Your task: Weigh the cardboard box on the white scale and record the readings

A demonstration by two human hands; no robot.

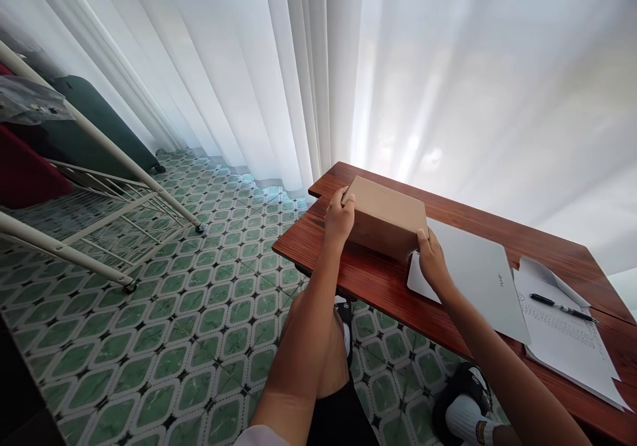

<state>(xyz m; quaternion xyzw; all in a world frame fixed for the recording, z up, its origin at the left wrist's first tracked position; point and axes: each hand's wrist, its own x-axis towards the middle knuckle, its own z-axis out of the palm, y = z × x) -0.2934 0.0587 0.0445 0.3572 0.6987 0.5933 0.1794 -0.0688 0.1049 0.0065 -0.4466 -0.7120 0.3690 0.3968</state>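
Gripping a plain brown cardboard box [385,217] at its two ends, the hands frame it on the reddish-brown wooden table [378,280]. The left hand [339,219] clasps the box's left end, fingers curled over the top edge; the right hand [432,260] holds the near right corner, thumb on top. The box sits at the table's left end, its right part just beside or slightly over a closed silver laptop [472,277]. Farther right lie white printed sheets of paper [567,343] with a black pen [562,307] resting on them. Below the table, green patterned floor tiles [199,300] spread out, and sheer white curtains [398,68] hang behind.
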